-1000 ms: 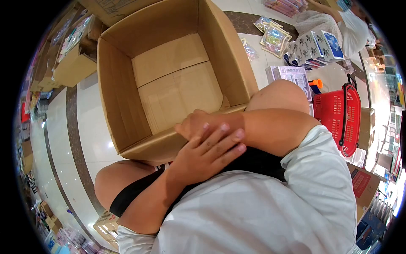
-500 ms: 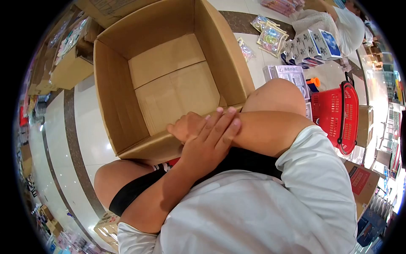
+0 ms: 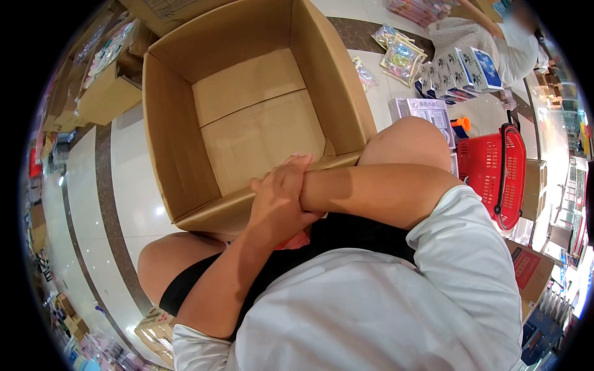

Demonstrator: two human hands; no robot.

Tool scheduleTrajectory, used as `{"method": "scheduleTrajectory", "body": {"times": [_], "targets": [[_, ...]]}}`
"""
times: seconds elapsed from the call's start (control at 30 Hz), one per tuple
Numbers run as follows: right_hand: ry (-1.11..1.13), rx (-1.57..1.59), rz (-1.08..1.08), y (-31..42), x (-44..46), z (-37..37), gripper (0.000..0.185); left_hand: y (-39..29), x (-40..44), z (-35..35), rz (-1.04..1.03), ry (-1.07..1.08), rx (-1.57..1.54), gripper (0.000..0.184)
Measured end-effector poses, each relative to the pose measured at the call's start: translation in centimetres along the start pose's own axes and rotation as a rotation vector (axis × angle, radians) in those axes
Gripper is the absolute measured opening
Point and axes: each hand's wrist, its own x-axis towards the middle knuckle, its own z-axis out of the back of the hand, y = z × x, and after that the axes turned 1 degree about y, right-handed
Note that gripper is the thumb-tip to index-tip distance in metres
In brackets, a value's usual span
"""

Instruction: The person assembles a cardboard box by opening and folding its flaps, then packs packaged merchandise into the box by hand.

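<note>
My left hand (image 3: 273, 201) is wrapped over my right hand near the wrist, its fingers laid across the back of it. My right hand (image 3: 255, 184) lies beneath; only a small part shows past the left hand, and most of its fingers are hidden. Both hands are over my lap at the near edge of a large open cardboard box (image 3: 343, 80). The box stands between my knees, with its bottom panels and their seam showing.
At the right stand a red shopping basket (image 3: 489, 164), a lilac box (image 3: 421, 111) and a row of blue-and-white boxes (image 3: 461, 71). Plastic packets (image 3: 402, 59) lie on the tiles, near a seated person (image 3: 520, 49). More cartons (image 3: 111, 96) stand at the left.
My left hand has gone from lying across my right wrist with fingers stretched to wrapping round it. The view has shifted slightly, and the other person's arm has moved.
</note>
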Motion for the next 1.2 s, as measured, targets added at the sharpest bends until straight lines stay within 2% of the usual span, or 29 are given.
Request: {"method": "scheduleTrajectory", "body": {"times": [0.13,0.63,0.83,1.03,1.2], "targets": [[0.021,-0.020,0.016,-0.1,-0.2,0.1,0.034,1.0,-0.2,0.2,0.061,0.040,-0.075,0.099],[0.060,-0.044,0.035,-0.3,0.2,0.4,0.040,2.1,-0.3,0.9,0.060,0.103,-0.165,0.117],[0.071,-0.062,0.044,-0.6,0.1,0.5,0.042,1.8,-0.6,0.9,0.121,0.119,-0.038,0.116],[0.083,-0.075,0.046,-1.0,0.0,0.6,0.045,1.2,-0.6,1.0,0.029,0.084,-0.054,0.113],[0.087,-0.089,0.043,-1.2,-0.4,0.8,0.047,0.5,-0.5,1.4,0.079,0.129,-0.051,0.109]]}}
